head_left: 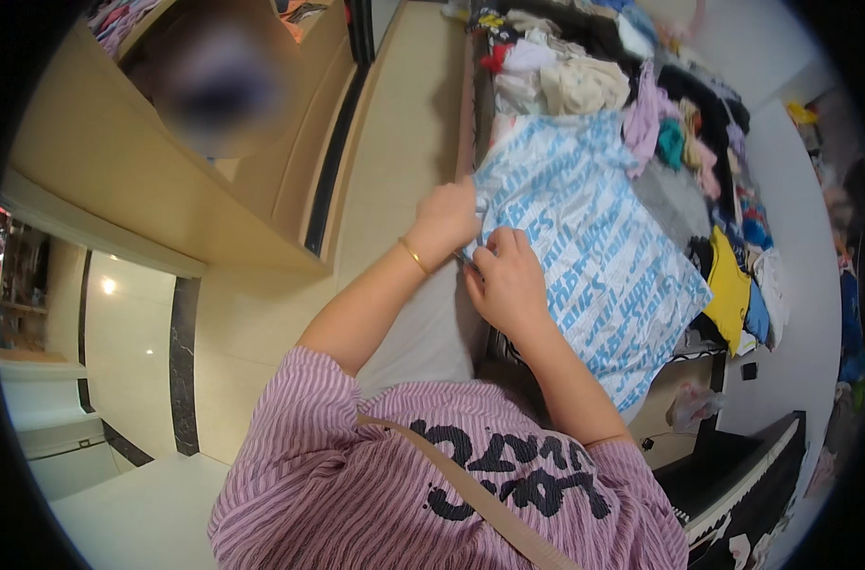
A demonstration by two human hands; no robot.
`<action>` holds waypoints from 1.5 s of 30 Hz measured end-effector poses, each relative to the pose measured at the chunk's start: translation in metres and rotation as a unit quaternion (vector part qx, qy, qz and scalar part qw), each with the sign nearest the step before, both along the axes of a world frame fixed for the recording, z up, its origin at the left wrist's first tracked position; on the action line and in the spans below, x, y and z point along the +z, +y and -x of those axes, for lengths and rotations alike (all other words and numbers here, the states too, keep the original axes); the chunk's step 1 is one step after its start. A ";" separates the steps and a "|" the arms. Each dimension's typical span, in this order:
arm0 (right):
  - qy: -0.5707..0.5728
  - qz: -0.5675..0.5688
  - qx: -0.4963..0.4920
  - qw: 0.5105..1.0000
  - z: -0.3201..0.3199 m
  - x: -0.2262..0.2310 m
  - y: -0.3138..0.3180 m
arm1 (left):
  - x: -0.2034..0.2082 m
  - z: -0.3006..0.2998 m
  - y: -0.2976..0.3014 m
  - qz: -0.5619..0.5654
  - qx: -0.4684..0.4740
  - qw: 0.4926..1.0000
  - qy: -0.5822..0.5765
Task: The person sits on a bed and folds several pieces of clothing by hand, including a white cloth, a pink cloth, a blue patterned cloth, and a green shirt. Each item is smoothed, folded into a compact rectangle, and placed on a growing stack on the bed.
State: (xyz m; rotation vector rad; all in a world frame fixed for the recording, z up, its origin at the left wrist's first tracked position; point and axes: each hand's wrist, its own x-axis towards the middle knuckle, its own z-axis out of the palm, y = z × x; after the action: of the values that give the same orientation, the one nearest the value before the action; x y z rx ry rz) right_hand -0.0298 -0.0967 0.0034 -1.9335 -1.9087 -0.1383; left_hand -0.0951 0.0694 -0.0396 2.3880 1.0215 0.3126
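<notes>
A white garment with slanted blue lettering (594, 256) lies spread over the near part of a surface heaped with clothes, and its right-hand corner hangs over the edge. My left hand (449, 217), with a gold bangle at the wrist, is closed on the garment's left edge. Just below and to the right, my right hand (510, 285) has its fingers curled and pinched on the same edge. The bit of cloth between the two hands is mostly hidden by my fingers.
Piled clothes cover the far side, among them a cream garment (585, 87) and a lilac one (649, 114). A yellow garment (727, 285) hangs at the right edge. Wooden shelving (290, 180) stands left, a see-through plastic bag (694, 407) lower right.
</notes>
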 end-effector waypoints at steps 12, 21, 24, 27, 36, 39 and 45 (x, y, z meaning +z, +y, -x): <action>0.343 0.134 0.263 0.892 0.021 0.002 -0.091 | -0.067 0.147 -0.011 0.214 0.055 0.897 -0.383; 0.371 -0.256 -0.496 0.742 -0.061 -0.012 -0.296 | -0.095 0.158 -0.028 0.445 0.096 0.809 -0.372; 0.305 -0.152 -0.607 0.718 -0.021 -0.029 -0.334 | -0.080 0.149 -0.038 0.456 0.077 0.805 -0.371; 0.180 -0.043 -0.633 0.752 0.027 -0.023 -0.322 | -0.055 0.126 -0.059 0.431 0.130 0.797 -0.403; 0.126 0.009 -0.646 0.753 0.020 -0.043 -0.299 | -0.067 0.158 -0.049 0.417 0.105 0.796 -0.426; 0.124 0.030 -0.644 0.754 0.018 -0.046 -0.306 | -0.055 0.153 -0.051 0.394 0.111 0.796 -0.446; 0.383 -0.256 -0.519 0.720 0.004 -0.065 -0.337 | -0.037 0.145 -0.035 0.385 0.098 0.791 -0.465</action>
State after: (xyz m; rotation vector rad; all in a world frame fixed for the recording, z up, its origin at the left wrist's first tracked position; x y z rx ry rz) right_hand -0.0338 -0.4333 -0.0616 -1.9334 -0.0965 -0.1260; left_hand -0.2402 0.0342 -0.0766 1.1237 0.6844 0.8469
